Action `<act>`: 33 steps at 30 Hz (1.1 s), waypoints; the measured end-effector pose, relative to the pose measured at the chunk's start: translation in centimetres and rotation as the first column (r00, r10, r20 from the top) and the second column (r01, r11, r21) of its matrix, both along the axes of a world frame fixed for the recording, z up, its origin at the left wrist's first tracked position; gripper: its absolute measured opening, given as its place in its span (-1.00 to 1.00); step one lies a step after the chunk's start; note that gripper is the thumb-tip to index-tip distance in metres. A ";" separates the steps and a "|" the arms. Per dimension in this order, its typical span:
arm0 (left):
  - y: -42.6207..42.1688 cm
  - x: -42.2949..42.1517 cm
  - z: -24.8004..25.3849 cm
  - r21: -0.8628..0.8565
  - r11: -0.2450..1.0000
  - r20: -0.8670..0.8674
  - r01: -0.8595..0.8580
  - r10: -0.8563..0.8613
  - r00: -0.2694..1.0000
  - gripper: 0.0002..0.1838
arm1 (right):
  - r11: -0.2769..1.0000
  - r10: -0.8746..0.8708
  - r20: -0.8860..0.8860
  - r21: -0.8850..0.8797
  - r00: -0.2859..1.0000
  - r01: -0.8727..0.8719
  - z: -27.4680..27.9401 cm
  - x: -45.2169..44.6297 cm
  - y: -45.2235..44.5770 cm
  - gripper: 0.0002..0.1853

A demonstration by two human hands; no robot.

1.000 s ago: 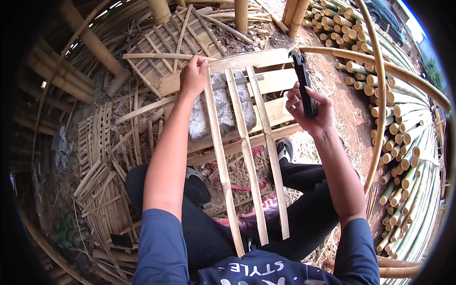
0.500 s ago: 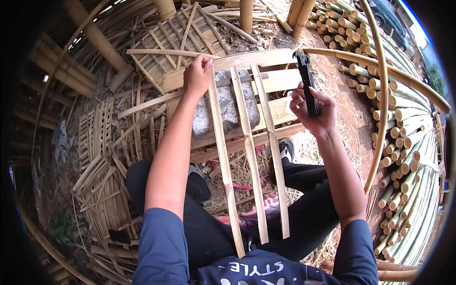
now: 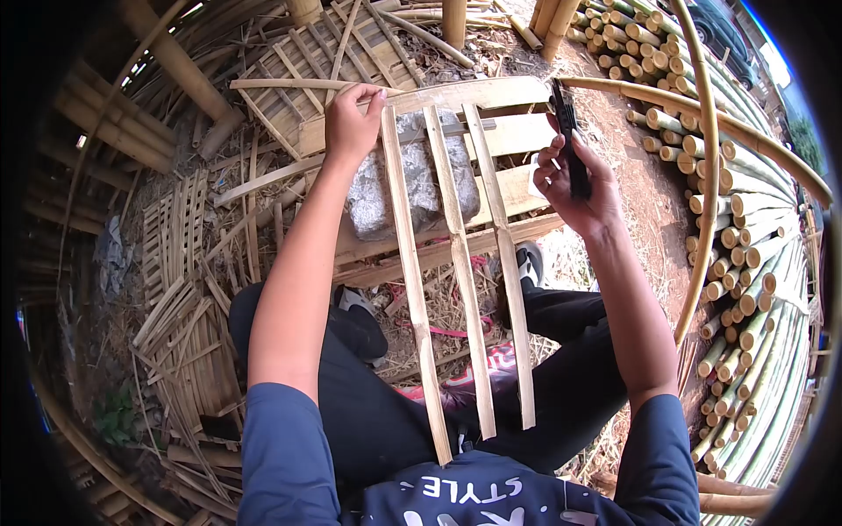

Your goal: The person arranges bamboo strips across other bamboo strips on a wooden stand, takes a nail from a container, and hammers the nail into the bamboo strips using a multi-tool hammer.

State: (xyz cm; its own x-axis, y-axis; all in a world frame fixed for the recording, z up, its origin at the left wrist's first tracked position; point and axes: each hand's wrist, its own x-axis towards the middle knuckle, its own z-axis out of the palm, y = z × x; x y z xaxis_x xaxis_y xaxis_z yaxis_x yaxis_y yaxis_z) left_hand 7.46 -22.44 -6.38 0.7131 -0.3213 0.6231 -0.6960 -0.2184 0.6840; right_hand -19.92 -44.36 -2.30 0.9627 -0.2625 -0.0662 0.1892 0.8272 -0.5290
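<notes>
Three long bamboo slats (image 3: pixel 459 254) lie side by side, running from my lap over a grey stone block (image 3: pixel 368 197) on a wooden plank bench (image 3: pixel 531 181). A thin grey-brown strip (image 3: pixel 478 128) crosses them near their far ends. My left hand (image 3: pixel 353 123) is closed, thumb and fingertips pinched together beside the far end of the left slat; what they hold, if anything, is too small to make out. On the right, my right hand (image 3: pixel 583 180) grips a long black tool (image 3: pixel 572 145) that looks like a staple gun, held upright beside the bench.
Cut bamboo poles (image 3: pixel 745 237) are stacked along the right, with a curved pole (image 3: pixel 707 175) in front. A bamboo lattice panel (image 3: pixel 298 70) lies beyond the bench. Split strips (image 3: pixel 189 351) are heaped at left. Bamboo posts (image 3: pixel 454 31) stand at the back.
My left hand has shifted slightly up and left, off the left slat's end. The black tool has turned and tilted a little in my right hand. The slats have moved slightly away from me.
</notes>
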 end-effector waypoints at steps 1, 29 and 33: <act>0.3 -0.3 0.1 0.015 1.000 -0.040 0.009 -0.009 0.999 -0.82 | 1.000 -0.009 -0.015 -0.007 1.000 0.009 0.0 0.0 0.1 -0.54; 2.2 -1.6 -2.6 -0.018 0.997 -0.219 0.077 -0.079 0.973 -0.71 | 0.996 0.062 0.004 -0.064 0.998 -0.062 -1.1 0.0 -1.3 -0.70; 2.2 -1.2 -3.1 -0.063 0.992 -0.266 0.110 -0.123 0.956 -0.73 | 0.997 0.054 -0.012 -0.055 0.998 -0.054 -1.4 0.1 -1.3 -0.68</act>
